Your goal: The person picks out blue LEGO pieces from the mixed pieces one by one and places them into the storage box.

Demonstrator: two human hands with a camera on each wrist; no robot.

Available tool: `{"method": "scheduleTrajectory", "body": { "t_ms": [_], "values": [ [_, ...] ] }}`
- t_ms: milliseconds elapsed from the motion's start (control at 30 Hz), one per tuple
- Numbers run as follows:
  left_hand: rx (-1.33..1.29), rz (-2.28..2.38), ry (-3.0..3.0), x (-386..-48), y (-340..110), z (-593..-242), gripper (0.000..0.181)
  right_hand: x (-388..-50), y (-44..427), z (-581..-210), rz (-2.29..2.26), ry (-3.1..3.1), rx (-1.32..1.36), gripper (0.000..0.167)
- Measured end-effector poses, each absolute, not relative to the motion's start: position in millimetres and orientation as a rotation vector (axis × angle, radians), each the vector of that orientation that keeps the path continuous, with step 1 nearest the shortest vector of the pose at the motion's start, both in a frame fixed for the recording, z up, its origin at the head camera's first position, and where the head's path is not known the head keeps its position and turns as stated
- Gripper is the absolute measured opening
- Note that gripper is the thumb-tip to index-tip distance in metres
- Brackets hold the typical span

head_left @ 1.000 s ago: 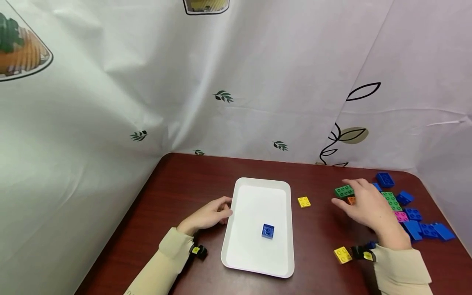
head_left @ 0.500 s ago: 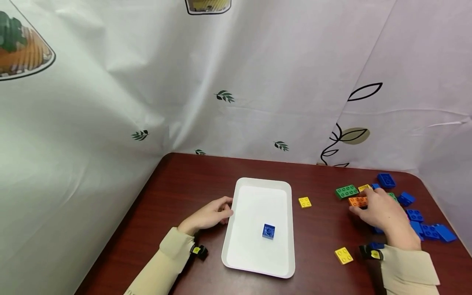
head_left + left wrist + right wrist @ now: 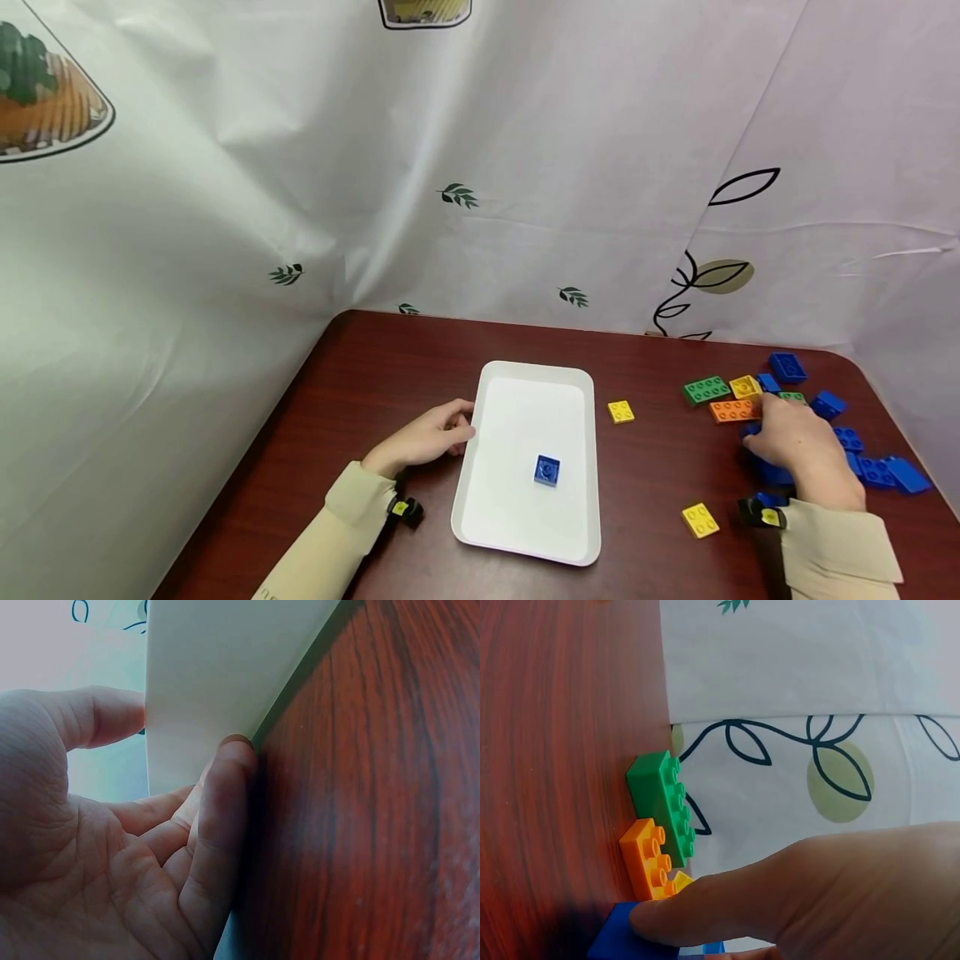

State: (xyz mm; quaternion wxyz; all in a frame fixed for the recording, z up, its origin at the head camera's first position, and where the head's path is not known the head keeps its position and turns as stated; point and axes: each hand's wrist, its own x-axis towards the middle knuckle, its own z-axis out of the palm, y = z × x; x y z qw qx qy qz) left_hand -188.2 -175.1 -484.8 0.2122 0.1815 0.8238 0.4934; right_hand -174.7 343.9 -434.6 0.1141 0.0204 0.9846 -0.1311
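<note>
Head view, on a dark red table [image 3: 405,358]: a white tray [image 3: 525,408], with a small blue piece [image 3: 547,470] inside, a bit right of the middle. At the tray's left edge, the left hand [image 3: 420,437], with fingers gently bent. From the left wrist view, thumb tip against the rim, one fingertip against the outside wall, and a gap between. Far over on the right side of the table, the right hand [image 3: 802,442], down low. From the right wrist view, thumb right on a blue block [image 3: 619,937]. Other fingers mostly hidden, so cannot tell: a real pinch or just a touch. Just past the thumb, an orange block [image 3: 735,411] with round bumps, then a green block [image 3: 707,390] and a yellow block [image 3: 745,387] close by. Around the hand and farther right, more blue pieces [image 3: 828,406]. Near the tray's right side, a yellow square [image 3: 621,412]. Near the right sleeve [image 3: 840,542], another yellow square [image 3: 701,520]. Behind it all, a white cloth [image 3: 600,167] with leaf pictures.
</note>
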Motion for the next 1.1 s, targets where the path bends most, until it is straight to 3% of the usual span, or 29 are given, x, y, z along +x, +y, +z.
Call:
{"method": "scheduleTrajectory", "body": {
  "t_ms": [400, 633, 1100],
  "values": [
    [0.503, 1.363, 2.287, -188.2, -175.2, -485.2, 0.042, -173.1, 322.7, -425.6, -0.393, 2.984, -0.059, 0.063],
    [0.507, 1.367, 2.286, -187.7, -174.8, -484.3, 0.041, -169.0, 282.1, -418.2, -0.527, 3.141, -0.289, 0.047],
    [0.499, 1.362, 2.291, -187.1, -174.3, -482.9, 0.042, -148.9, 201.9, -413.8, -0.700, 3.180, -0.799, 0.034]
  ]
}}
